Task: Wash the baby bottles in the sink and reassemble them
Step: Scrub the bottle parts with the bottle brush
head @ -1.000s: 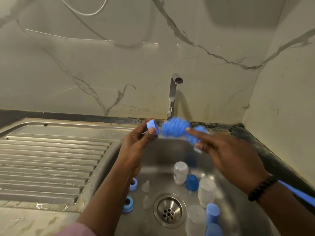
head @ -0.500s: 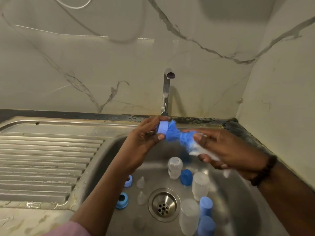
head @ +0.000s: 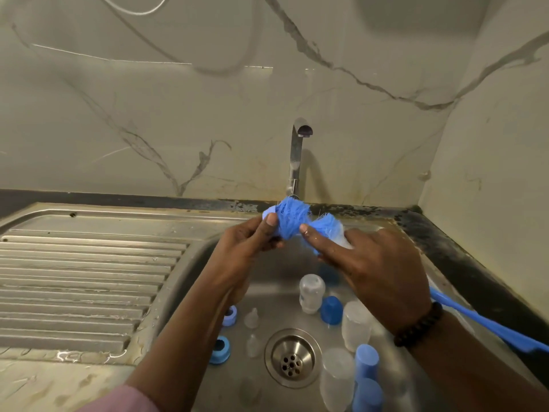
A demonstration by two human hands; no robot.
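Above the sink (head: pixel 190 263), near its back edge under the tap (head: pixel 297 156), the left hand (head: pixel 246 245) pinches a small blue bottle ring (head: pixel 269 214) at its fingertips. The blue brush (head: pixel 292 218) bristles are pushed into that ring. The right hand (head: pixel 374 269) grips the brush just behind the bristles, handle trailing toward the sink's right edge.

A stainless-steel sink basin (head: pixel 190 281) with a round drain (head: pixel 292 356) is strewn with clear plastic bottles (head: pixel 310 292), blue caps (head: pixel 331 310), blue rings (head: pixel 219 350) and clear teats (head: pixel 252 318).
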